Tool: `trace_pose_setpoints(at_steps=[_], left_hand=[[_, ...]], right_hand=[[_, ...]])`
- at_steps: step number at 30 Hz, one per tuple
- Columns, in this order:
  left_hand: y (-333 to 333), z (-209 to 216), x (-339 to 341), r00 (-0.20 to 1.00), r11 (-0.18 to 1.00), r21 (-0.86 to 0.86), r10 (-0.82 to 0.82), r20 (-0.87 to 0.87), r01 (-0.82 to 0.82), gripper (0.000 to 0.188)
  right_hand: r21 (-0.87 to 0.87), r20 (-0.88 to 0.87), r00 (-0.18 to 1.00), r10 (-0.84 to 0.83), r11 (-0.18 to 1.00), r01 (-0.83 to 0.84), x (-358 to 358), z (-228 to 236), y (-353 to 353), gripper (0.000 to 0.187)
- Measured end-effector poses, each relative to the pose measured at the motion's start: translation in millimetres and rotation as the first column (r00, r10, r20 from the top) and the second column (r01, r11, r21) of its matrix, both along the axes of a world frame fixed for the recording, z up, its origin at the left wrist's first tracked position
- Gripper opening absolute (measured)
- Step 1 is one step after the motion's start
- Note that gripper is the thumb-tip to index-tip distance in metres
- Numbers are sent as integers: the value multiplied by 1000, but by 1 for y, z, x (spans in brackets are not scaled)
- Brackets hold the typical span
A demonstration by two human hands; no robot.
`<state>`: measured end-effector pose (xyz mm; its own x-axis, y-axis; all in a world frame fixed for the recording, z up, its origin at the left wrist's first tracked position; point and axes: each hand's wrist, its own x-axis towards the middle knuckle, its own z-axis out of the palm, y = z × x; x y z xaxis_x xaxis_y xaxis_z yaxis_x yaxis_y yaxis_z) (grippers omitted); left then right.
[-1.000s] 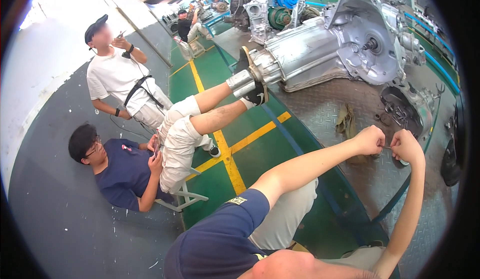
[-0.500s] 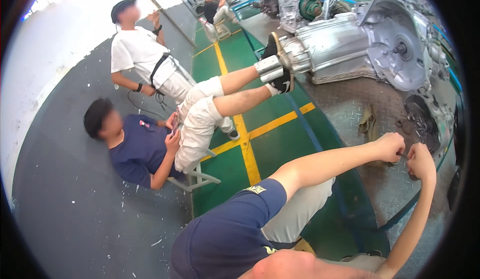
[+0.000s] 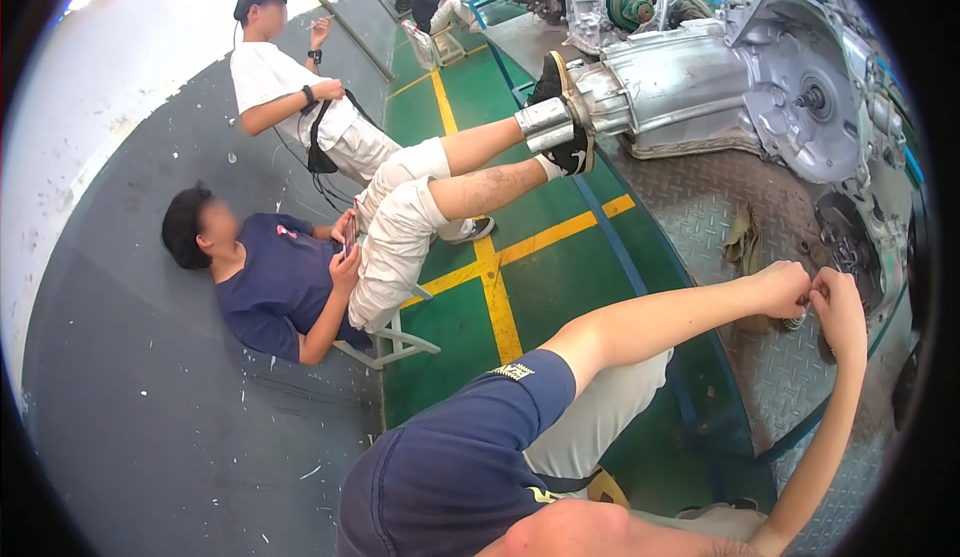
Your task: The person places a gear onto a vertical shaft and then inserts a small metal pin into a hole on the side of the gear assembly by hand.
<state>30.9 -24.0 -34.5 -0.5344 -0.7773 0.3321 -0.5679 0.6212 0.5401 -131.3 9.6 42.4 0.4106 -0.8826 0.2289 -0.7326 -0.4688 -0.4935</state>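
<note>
My left hand (image 3: pixel 782 289) reaches out over the metal tabletop (image 3: pixel 680 183), fingers curled into a pinch. Against it is my right hand (image 3: pixel 838 307), also closed, its fingertips meeting those of the left. Whatever is pinched between them is hidden by the fingers and too small to name. Just below the fingertips, a small shiny metal piece (image 3: pixel 796 323) shows in part. Beyond my hands stands an open grey metal housing (image 3: pixel 868 247) with dark parts inside. A crumpled olive cloth or glove (image 3: pixel 742 239) lies left of it.
A large silver gearbox (image 3: pixel 700 87) fills the bench's far part, with blue and green parts (image 3: pixel 632 5) behind. A seated person (image 3: pixel 270 277) rests their feet against the gearbox and holds a phone. Another person (image 3: pixel 290 87) stands behind; a third sits farther off.
My hands have drawn together; the thin dark thing that showed between them is now hidden. The standing person's lowered hand has risen to the waist.
</note>
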Motion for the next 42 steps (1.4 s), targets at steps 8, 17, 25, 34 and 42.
trace_pose_setpoints(at_steps=[8, 17, 25, 34, 42], left_hand=[[1, -1, 2, 999, 1000, -24, -18, -30, 17, 15], [-2, -6, 2, 982, 996, 67, -47, -180, 60, 18], [-6, -6, 1, 988, 995, 72, -61, -141, 72, 21], [-5, -9, 10, 984, 991, 105, -59, -165, 78, 28], [-17, -3, 8, 983, 970, 185, -134, -127, 156, 24]], right_hand=[[-54, 24, 1000, -18, 998, 19, -15, -16, -15, 9], [-62, 35, 998, -51, 997, 53, -38, -36, -31, 10], [-2, 8, 1000, -27, 1000, 27, -21, -17, -20, 10], [4, 85, 996, 25, 1000, -25, 1, -7, -4, 8], [-38, 92, 982, 164, 986, -161, -8, -22, -31, 13]])
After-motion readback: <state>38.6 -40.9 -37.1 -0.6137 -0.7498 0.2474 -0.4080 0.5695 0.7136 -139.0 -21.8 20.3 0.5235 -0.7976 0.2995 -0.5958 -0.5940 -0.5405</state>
